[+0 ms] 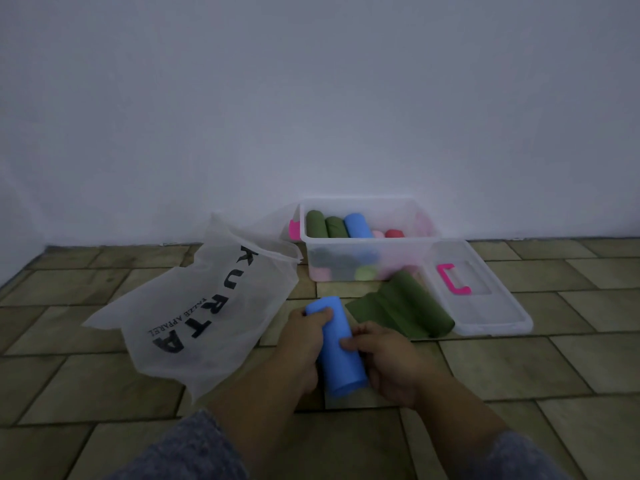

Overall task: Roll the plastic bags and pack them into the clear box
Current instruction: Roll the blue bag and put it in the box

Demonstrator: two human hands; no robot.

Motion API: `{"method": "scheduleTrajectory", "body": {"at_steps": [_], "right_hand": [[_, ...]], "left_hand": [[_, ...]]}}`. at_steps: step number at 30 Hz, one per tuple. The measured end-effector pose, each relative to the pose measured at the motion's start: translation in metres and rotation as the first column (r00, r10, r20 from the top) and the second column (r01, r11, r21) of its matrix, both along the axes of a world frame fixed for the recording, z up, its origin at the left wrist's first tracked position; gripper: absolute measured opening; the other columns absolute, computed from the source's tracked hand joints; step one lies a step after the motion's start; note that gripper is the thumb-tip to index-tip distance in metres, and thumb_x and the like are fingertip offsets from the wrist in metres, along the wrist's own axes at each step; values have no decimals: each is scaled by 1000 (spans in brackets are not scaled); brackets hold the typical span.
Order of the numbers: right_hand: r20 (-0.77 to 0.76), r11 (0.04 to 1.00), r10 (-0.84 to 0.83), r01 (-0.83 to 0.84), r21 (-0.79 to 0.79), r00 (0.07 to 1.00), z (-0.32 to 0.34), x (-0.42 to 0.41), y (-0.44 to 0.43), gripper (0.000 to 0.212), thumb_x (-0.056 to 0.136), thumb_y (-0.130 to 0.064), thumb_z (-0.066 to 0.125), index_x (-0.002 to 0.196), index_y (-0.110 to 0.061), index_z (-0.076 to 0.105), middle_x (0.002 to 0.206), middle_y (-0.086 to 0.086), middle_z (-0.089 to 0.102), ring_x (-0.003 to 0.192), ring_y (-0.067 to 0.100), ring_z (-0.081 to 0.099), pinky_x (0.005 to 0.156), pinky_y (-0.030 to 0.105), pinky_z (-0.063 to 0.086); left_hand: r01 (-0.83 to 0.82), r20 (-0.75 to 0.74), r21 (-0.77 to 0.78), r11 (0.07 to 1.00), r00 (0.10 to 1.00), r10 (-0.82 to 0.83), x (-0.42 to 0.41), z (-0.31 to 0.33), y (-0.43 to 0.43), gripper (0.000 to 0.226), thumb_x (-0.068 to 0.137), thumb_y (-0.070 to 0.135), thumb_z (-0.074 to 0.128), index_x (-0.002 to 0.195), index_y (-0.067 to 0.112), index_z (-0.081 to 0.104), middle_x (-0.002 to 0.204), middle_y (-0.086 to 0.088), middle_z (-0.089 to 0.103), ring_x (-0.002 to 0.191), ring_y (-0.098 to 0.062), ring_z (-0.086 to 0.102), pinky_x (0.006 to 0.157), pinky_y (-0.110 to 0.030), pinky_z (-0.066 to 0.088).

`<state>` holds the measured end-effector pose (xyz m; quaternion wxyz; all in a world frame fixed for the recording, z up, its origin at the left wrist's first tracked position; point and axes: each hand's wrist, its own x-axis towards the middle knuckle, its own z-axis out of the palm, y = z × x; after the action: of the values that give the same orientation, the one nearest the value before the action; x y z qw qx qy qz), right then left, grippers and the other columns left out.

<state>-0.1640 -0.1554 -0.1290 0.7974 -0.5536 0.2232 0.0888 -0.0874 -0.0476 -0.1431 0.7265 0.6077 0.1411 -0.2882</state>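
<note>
A blue rolled plastic bag (341, 355) lies on the tiled floor in front of me. My left hand (304, 336) grips its far end from the left, fingers curled over the top. My right hand (384, 362) grips its right side, fingers wrapped onto the roll. Beyond it, a dark green bag (401, 308) lies flat and partly unrolled. The clear box (363, 258) stands against the wall, holding two green rolls, a blue roll (358, 225), pink and red rolls, and others below.
A large translucent white bag (207, 306) printed with black letters is spread on the floor at the left. The clear box's lid (485, 306) with a pink handle lies to the right of the box. A plain wall stands behind.
</note>
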Motion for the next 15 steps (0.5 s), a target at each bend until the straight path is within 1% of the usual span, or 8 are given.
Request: {"method": "scheduleTrajectory", "body": {"at_steps": [2,4,6,8,10,11,13,15], "right_hand": [[-27,999,14,-15,-48,1000,1,5,-10,21,83,0,64,102,-2,56,99,20,70,88,31,69,72,40,56],[-52,997,30,-34,-74,998,7,12,-24,22,81,1,66,101,-1,57,97,20,70,87,31,69,71,40,57],[-42,993,59,-63,-100,997,19,20,-44,19,75,2,68,91,-2,59,85,16,71,77,28,70,65,36,56],[-12,982,85,-85,-169,996,41,30,-69,23,65,-2,71,85,-3,60,80,15,68,74,27,67,63,35,53],[48,977,64,-53,-206,997,65,47,-97,29,63,-7,70,90,-1,62,88,18,68,80,30,67,67,39,55],[91,979,26,-7,-203,995,76,58,-110,28,67,-7,69,94,0,62,91,19,69,80,30,69,65,39,56],[146,966,-111,141,-215,983,96,86,-131,23,78,-2,64,100,2,60,99,22,67,76,30,70,58,38,57],[157,885,-261,301,-355,952,109,117,-144,23,83,-1,63,105,3,56,99,21,63,70,29,69,52,36,55]], "left_hand": [[28,114,98,995,993,-39,6,5,-6,41,87,27,62,124,15,50,115,-12,59,99,-32,60,88,-52,51],[89,279,238,967,948,-156,17,14,-12,48,87,27,63,130,13,46,124,-11,55,106,-29,57,93,-46,48],[50,503,475,879,804,-317,35,27,-18,53,86,32,63,133,17,42,128,-7,53,112,-26,54,96,-45,44],[-157,633,667,728,634,-444,56,45,-21,63,84,43,58,138,23,35,134,-5,47,120,-26,47,99,-49,40],[-304,652,740,600,542,-530,79,61,-27,74,84,49,54,145,19,23,145,-8,34,130,-30,36,101,-52,36],[-310,621,775,551,534,-573,90,68,-31,79,85,51,52,147,16,18,149,-10,28,133,-31,31,103,-52,34],[-231,498,859,458,588,-638,112,77,-42,89,87,55,48,149,9,5,156,-11,15,140,-31,20,110,-53,25],[-118,360,916,384,664,-655,129,80,-54,95,87,58,47,149,6,-3,158,-11,8,143,-31,12,112,-53,19]]}}
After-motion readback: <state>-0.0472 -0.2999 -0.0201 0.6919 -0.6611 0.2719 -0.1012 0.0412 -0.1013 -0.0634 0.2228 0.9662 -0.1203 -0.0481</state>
